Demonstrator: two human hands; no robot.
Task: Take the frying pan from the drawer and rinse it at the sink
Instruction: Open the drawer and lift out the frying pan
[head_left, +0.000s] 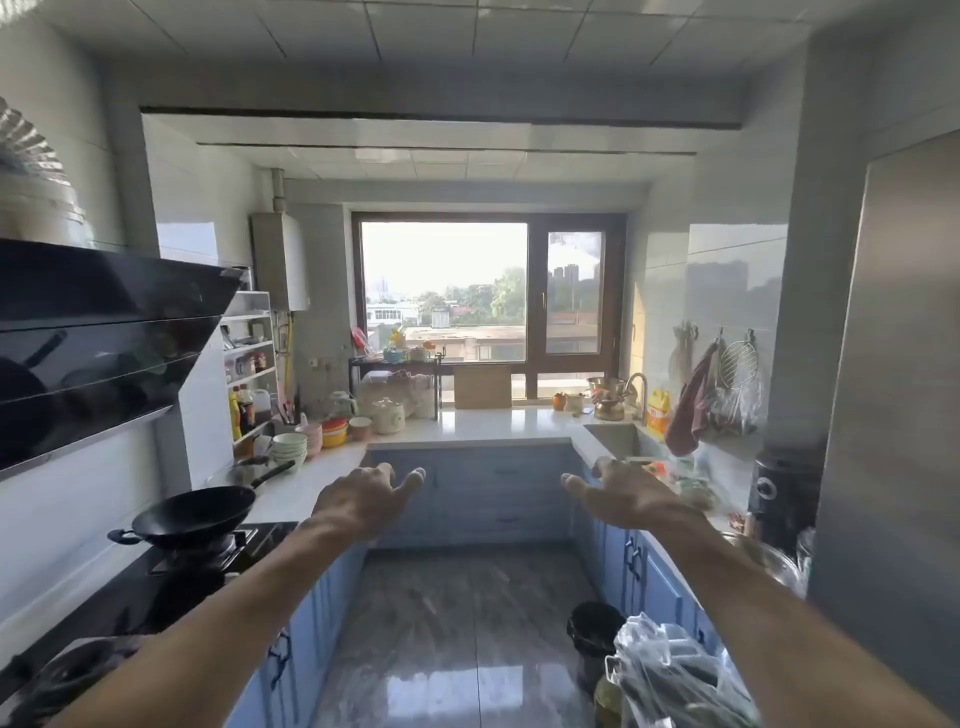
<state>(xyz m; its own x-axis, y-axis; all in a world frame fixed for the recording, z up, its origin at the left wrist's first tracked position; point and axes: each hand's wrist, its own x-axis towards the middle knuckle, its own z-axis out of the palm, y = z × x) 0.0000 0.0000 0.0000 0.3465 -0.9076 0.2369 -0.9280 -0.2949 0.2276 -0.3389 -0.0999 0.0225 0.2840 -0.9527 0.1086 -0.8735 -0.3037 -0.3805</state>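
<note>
A foil duct (26, 150) and black range hood (93, 332) run off the left edge. Plastic bags (675, 680) are cropped at the bottom, a metal bowl (769, 561) partly hidden behind the wall at right. Labels on shelf bottles (244, 408) are too small to read; the sink (615, 439) basin's interior is largely out of sight.

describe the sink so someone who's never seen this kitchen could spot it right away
Start at the big brown-framed window on the far wall and follow the white countertop to its right-hand corner. The rectangular steel sink is sunk into the counter there, below a curved metal tap; it is the only recessed basin in the worktop.
</note>
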